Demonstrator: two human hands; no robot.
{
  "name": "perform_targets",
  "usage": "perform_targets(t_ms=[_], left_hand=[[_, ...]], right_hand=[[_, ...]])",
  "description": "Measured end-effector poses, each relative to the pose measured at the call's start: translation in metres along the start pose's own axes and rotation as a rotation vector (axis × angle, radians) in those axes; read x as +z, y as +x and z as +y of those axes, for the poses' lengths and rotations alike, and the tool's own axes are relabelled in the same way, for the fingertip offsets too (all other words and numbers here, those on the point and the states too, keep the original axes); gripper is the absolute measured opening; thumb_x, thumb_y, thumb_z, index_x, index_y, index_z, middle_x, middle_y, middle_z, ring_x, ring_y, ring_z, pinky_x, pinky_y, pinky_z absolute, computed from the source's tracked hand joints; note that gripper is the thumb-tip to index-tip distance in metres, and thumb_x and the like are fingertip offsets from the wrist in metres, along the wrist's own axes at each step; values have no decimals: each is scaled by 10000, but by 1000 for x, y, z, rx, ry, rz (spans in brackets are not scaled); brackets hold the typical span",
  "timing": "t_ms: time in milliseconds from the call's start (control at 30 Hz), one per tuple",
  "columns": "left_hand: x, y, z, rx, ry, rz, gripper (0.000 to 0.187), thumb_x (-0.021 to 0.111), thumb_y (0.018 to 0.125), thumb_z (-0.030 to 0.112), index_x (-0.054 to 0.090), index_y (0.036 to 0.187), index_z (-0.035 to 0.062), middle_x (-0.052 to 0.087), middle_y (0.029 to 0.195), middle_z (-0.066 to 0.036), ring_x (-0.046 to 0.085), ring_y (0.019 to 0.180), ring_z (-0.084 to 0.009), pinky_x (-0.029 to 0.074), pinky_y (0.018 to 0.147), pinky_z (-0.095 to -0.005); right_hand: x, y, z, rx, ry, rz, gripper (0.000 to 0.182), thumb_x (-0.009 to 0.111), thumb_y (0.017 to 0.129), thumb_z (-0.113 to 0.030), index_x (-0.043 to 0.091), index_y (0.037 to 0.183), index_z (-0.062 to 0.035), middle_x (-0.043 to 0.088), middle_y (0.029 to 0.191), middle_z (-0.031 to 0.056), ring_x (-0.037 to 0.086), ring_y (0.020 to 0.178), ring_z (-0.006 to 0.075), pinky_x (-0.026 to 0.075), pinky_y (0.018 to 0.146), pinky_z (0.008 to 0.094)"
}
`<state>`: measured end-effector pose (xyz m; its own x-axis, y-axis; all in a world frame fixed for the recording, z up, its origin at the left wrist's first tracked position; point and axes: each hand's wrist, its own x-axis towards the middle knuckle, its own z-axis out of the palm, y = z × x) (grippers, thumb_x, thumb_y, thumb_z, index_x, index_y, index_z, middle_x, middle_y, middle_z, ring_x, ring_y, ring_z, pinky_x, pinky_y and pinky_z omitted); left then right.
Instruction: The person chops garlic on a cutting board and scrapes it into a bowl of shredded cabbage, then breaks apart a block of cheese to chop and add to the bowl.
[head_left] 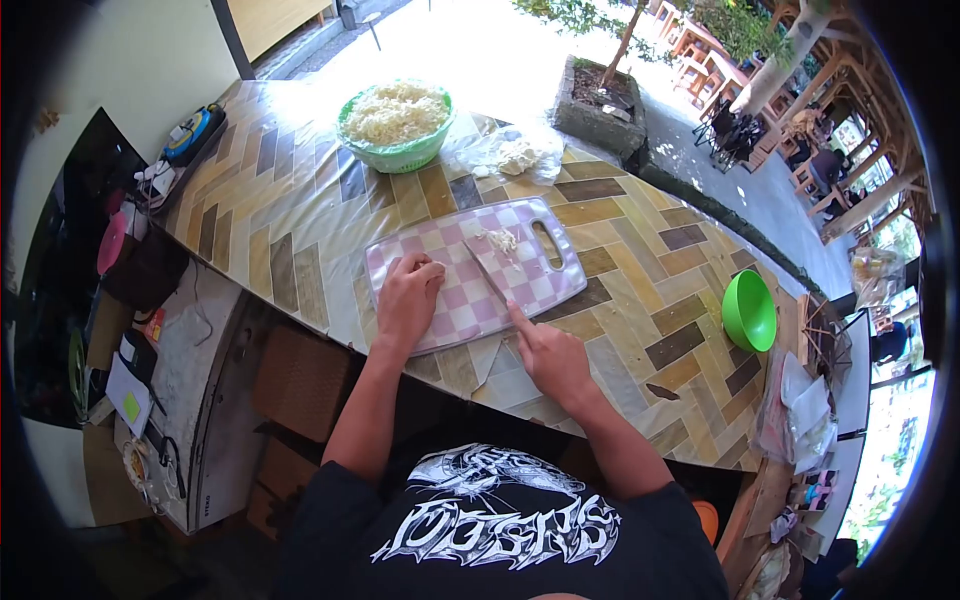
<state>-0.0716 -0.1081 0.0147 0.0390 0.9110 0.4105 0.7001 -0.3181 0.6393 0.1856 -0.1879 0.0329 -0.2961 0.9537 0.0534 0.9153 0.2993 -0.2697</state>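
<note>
A pink-and-white checkered cutting board [440, 235] lies on the table in front of me. My right hand [550, 355] grips a knife [485, 270] by its handle, the blade slanting over the board toward its far side. Small chopped whitish pieces [498, 240] lie just right of the blade. On the board's left part rests my left hand [408, 300], its fingers curled in; whatever they may hold is hidden. Past the board stands a green basket [400, 157] heaped with pale shreds [395, 113]. Beside it, more whitish pieces [518, 155] lie on a clear plastic bag [550, 150].
The table [660, 290] has a wood-pattern cover. Toward its right end sits a green bowl [750, 311], tipped toward me. Plastic bags [803, 415] hang at the right edge. A planter [600, 108] stands beyond the table, and a white cabinet [190, 370] is at left.
</note>
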Motion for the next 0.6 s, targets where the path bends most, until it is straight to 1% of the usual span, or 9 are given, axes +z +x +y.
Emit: perform_targets(t_ms=[100,200,367,500,600], left_hand=[[7,7,2,36,-32,-21,104,778,893,90,818,988,74,727,1085,-113,689,1056,-325,562,917,-436],[14,14,-2,54,-53,-36,136,797,887,96,827,1015,63,727,1092,-125,699,1045,-325,562,918,-432],[21,15,-7,102,-58,24,95,776,899,125,820,968,76,719,1060,-112,686,1028,-338,561,903,-442],[21,15,-7,112,-14,27,104,775,902,136,819,975,75,717,1054,-109,691,1014,-334,564,890,-441],[21,15,-7,113,-9,20,116,780,904,136,821,992,73,721,1061,-114,697,1013,-331,567,885,-440]], right_hand=[[0,20,13,35,122,73,616,603,1027,-231,467,1628,-257,741,895,211,732,787,431,589,721,560],[4,41,17,95,179,69,624,605,1018,-234,464,1626,-236,751,937,240,733,847,454,584,772,578],[2,49,-12,75,183,52,632,596,1022,-223,444,1635,-198,749,913,232,735,834,447,587,766,573],[9,42,-35,66,192,46,625,603,1021,-194,459,1628,-149,736,921,230,716,804,456,574,775,558],[14,36,-43,43,134,0,643,614,1015,-194,447,1632,-126,728,898,215,718,773,442,581,745,556]])
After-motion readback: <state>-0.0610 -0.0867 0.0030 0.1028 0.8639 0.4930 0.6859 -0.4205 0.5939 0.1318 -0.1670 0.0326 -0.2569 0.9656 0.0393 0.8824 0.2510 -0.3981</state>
